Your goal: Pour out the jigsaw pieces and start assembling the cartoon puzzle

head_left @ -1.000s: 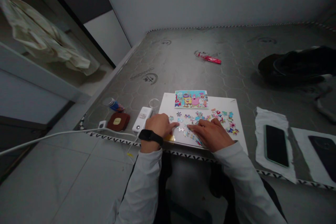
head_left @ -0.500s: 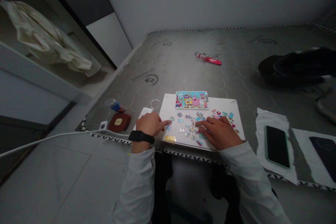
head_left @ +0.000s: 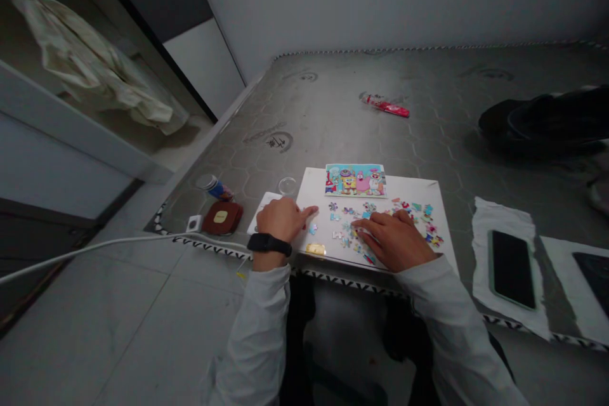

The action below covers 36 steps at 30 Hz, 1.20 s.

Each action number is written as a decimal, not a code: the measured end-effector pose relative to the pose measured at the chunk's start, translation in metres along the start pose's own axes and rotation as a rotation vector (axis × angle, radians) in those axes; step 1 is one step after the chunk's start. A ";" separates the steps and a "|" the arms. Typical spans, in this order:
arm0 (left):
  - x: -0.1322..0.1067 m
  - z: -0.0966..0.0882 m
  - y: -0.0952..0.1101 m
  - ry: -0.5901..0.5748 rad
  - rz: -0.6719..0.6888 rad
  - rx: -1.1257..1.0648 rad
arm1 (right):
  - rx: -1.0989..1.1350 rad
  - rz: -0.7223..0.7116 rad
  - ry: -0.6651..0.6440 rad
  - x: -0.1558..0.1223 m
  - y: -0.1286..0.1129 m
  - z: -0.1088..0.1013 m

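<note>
A white board (head_left: 311, 187) lies at the near edge of a grey mattress. A cartoon reference picture (head_left: 355, 180) sits at its far edge, and several loose puzzle pieces (head_left: 421, 214) are scattered across its middle and right. My left hand (head_left: 281, 219), with a black watch on the wrist, is curled at the board's left edge. Its index finger stretches out to the board just above a small blue piece (head_left: 313, 228). My right hand (head_left: 394, 238) lies flat, fingers stretched left over a cluster of pieces. A yellow piece (head_left: 314, 248) lies at the near edge between my hands.
Left of the board are a white power bank (head_left: 261, 212), a brown case (head_left: 222, 217), a can (head_left: 215, 187), a clear lid (head_left: 287, 185) and a white cable (head_left: 95, 250). Two phones (head_left: 512, 260) lie on paper to the right. Farther back are a red tube (head_left: 385, 106) and dark clothing (head_left: 547, 120).
My left hand has slid left to the board's edge, its index finger still out. My right hand has drawn right a little, uncovering pieces. The view has shifted slightly.
</note>
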State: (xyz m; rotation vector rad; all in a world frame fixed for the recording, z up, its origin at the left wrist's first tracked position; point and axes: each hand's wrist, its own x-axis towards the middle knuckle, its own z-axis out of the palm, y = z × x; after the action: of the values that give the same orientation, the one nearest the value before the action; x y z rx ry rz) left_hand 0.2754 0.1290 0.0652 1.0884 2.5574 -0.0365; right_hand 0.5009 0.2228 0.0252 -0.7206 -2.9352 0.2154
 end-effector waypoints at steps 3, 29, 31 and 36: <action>-0.002 0.012 0.017 0.041 0.076 -0.022 | -0.009 -0.005 -0.016 0.002 -0.002 -0.002; -0.002 -0.009 -0.023 -0.099 -0.034 0.044 | -0.018 0.147 -0.053 0.015 -0.037 0.007; -0.003 -0.008 -0.018 -0.040 -0.033 0.024 | 0.000 0.112 -0.046 0.017 -0.044 0.007; 0.001 0.009 0.004 0.119 0.005 -0.070 | 0.008 0.092 -0.020 0.017 -0.050 0.006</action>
State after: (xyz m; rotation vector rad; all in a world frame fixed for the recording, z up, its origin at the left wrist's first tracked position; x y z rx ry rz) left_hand 0.2810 0.1311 0.0572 1.1006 2.6390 0.1218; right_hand 0.4624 0.1865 0.0286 -0.8585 -2.9215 0.2433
